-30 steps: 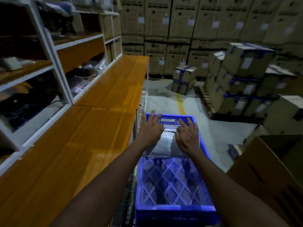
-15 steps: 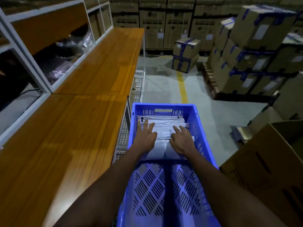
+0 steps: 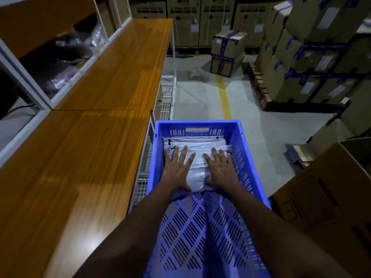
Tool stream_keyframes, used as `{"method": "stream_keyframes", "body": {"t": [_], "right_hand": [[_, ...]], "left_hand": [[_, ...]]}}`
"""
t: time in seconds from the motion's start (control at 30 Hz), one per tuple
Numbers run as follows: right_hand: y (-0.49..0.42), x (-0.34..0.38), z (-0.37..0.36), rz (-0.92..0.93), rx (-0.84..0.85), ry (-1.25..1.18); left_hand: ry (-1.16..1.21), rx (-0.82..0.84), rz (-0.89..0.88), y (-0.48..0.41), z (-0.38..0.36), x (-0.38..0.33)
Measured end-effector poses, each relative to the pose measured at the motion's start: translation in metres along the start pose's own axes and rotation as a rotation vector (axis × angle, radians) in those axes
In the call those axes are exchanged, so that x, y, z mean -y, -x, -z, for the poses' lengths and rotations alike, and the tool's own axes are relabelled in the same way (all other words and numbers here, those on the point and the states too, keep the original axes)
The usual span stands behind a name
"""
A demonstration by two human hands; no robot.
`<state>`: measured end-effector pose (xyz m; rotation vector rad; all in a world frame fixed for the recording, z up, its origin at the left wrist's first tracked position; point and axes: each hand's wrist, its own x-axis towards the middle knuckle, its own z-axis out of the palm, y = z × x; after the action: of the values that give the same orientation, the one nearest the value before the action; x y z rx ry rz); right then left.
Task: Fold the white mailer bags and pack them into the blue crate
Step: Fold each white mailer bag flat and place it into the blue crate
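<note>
**Hands.** My left hand point(image 3: 177, 169) and right hand point(image 3: 219, 169) lay flat, side by side, on the top bag. The fingers were straight and spread and the palms pressed down. Neither hand gripped anything.

**Location.** The bags point(image 3: 197, 163) sat stacked at the far end of the crate point(image 3: 197, 123), against its far wall, and spanned it from left wall to right wall. The near half showed only the slotted floor.

**Handling (judgement).**
- The bags looked light, thin and soft, with a slick film surface.
- A folded stack of this kind would likely spring up and slide once released, so flat pressure suited it better than a pinch.
- To shift one, I would take it at the folded near edge, both corners at once, with fingers under and thumb on top.
- Nothing looked fragile.

**Surface and room.**
- The crate stood just beside the right edge of the worktop point(image 3: 100, 137), which was glossy and wood-grained. What the crate rested on was hidden.
- White-framed shelves point(image 3: 24, 85) ran along the left edge of the worktop.
- Wire baskets point(image 3: 167, 91) hung below its right edge.
- Beyond the crate lay a grey floor point(image 3: 196, 97) with a yellow line point(image 3: 223, 97), and stacked taped cartons point(image 3: 226, 55).
- An open carton point(image 3: 321, 197) stood to the right.
- The light was dim.
</note>
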<state>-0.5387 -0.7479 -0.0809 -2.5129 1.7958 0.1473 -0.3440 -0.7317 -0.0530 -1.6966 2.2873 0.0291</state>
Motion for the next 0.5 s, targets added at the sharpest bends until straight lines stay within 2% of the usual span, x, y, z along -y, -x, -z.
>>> {"method": "stream_keyframes", "body": {"t": [0.07,0.23,0.5], "right_hand": [[0.002,-0.002,0.0,-0.016,-0.05,-0.017],[0.002,-0.008,-0.004,0.006,0.004,0.075],[-0.017,-0.013,-0.004,-0.022,-0.005,0.106]], "left_hand": [[-0.051,0.04,0.005,0.001,-0.003,-0.001],[-0.155,0.021,0.065,-0.005,-0.001,-0.003],[-0.144,-0.022,0.162,-0.019,-0.005,-0.002]]}}
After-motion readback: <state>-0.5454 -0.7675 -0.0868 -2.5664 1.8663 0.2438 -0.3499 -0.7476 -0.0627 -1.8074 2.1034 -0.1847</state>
